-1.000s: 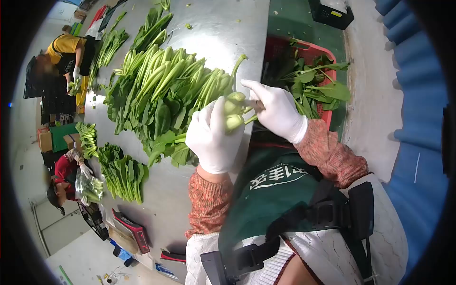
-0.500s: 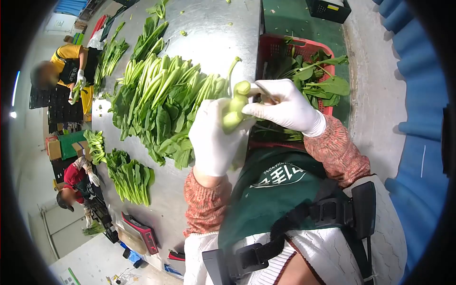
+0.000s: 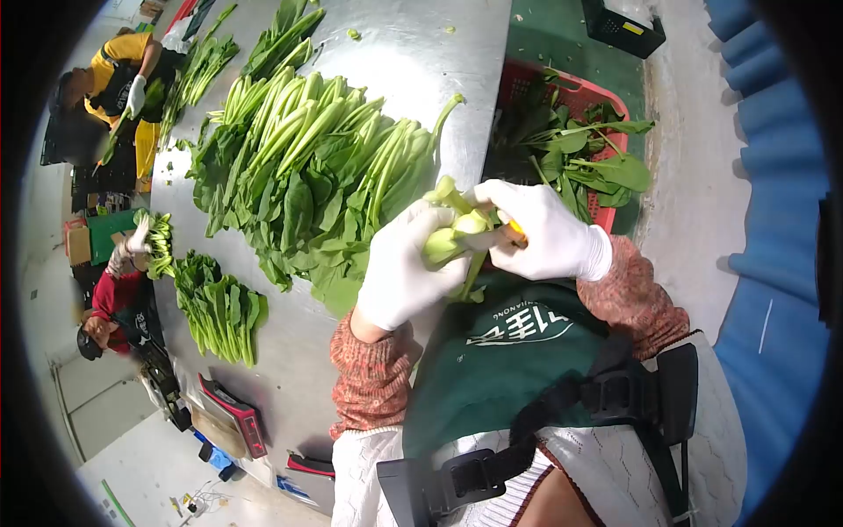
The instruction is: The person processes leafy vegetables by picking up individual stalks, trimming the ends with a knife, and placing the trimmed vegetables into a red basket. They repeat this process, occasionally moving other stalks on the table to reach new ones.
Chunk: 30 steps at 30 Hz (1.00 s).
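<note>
My left hand (image 3: 410, 263), in a white glove, is wrapped round a few pale green vegetable stems (image 3: 450, 239). Close against their cut ends, my gloved right hand (image 3: 544, 230) grips a small knife (image 3: 514, 232) whose orange part shows between thumb and fingers. The blade lies by the stems, partly hidden. Left of my hands, a big pile of leafy greens (image 3: 303, 176) covers the metal table (image 3: 421, 44). A smaller bunch of greens (image 3: 219, 307) lies nearer the table's far left side.
A red basket (image 3: 616, 145) with leaves stands right of the table, a black crate (image 3: 622, 28) beyond it. Red scales (image 3: 235, 413) sit at lower left. Two co-workers, one in a yellow top (image 3: 123, 48) and one in red (image 3: 107, 294), handle greens across the table.
My hands have moved slightly down, and the knife's orange part has come into view. The stems are turned differently. The co-worker in red now reaches to a bunch on the table.
</note>
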{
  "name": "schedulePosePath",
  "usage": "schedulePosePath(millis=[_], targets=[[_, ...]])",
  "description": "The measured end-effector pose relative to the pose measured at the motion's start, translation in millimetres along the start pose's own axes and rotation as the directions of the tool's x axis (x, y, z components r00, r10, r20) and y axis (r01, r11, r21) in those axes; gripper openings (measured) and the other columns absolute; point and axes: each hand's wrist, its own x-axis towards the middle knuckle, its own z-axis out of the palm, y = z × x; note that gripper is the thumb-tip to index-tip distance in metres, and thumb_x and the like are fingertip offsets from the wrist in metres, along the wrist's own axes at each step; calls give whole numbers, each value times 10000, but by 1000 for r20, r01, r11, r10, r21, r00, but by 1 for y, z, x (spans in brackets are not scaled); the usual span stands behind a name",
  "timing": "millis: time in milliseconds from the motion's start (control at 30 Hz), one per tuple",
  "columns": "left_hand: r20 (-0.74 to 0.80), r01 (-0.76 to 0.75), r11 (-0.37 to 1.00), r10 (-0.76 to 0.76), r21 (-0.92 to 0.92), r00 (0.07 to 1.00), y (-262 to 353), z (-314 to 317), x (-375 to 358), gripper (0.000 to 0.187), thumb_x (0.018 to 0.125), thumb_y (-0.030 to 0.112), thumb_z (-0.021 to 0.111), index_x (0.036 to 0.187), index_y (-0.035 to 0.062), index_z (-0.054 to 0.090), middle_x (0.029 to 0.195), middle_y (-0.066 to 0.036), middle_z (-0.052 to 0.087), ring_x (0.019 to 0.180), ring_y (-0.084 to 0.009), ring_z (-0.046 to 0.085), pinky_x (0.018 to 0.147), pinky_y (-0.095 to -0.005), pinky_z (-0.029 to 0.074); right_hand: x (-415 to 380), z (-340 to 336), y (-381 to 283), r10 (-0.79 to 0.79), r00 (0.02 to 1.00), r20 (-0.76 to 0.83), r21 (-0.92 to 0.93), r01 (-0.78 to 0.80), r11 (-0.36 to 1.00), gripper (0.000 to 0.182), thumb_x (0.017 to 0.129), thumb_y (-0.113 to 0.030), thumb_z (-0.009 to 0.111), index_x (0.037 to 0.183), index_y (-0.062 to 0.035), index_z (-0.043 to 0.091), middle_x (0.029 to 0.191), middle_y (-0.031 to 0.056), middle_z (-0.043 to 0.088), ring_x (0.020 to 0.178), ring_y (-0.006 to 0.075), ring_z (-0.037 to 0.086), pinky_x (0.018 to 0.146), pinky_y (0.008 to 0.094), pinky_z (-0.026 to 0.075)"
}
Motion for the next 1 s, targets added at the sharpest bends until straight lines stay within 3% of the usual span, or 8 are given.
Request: schedulePosePath(millis=[233,333,433,533,667,700,733,1000], targets=[[10,20,993,-19,-117,1000,-25,-15,-7,333,644,71,740,960,45,640,892,-133,645,788,-313,649,738,-348,521,21,22,2,0,997,-78,-191,-15,982,431,698,-77,717,1086,-37,534,814,150,651,717,348,666,615,394,528],[44,165,883,-162,-439,986,-29,-58,-31,260,689,74,748,920,0,653,873,-74,646,765,-164,628,702,-279,494,23,-2,58,129,962,-239,-336,-206,919,375,735,-19,644,1096,-50,546,798,160,644,718,365,654,611,413,511],[-145,253,781,-399,-570,905,-52,-90,-68,343,683,105,742,980,-24,629,907,-80,619,785,-173,583,765,-283,472,17,-46,134,379,921,-94,-810,-292,509,414,835,-207,628,1225,-83,563,981,148,648,835,334,668,662,438,534],[-361,-17,735,-313,-678,878,-84,-87,-89,390,737,90,724,1067,13,532,868,-77,601,811,-239,598,801,-377,512,47,-33,123,237,959,-159,-701,-278,657,460,844,-242,643,1281,-116,566,1017,114,657,852,314,673,691,422,542],[-308,79,669,-440,-739,844,-62,-81,-85,369,771,-29,643,1091,57,480,806,-88,595,715,-220,596,729,-352,508,125,26,129,367,928,-64,-467,-353,811,319,914,-267,582,1154,-74,665,967,114,720,930,244,702,800,352,534],[-306,116,700,-447,-705,840,-60,-82,-83,365,770,-31,641,1088,56,485,800,-83,595,695,-202,586,706,-330,497,140,44,148,342,940,-2,-271,-330,904,289,917,-285,599,1025,-34,697,862,113,709,796,210,690,727,331,524],[-303,155,730,-455,-666,837,-57,-84,-81,362,768,-34,639,1086,54,489,795,-77,595,674,-185,577,683,-309,487,157,51,127,683,707,184,78,-703,707,249,910,-270,636,923,-28,692,766,69,660,721,150,619,693,307,493],[-559,332,943,-276,-1,782,-48,-77,-60,273,751,31,776,1005,26,676,904,-72,691,768,-145,640,746,-266,513,144,49,83,393,903,175,325,-430,842,218,885,-241,692,952,-34,699,812,4,646,715,70,536,647,244,434]])
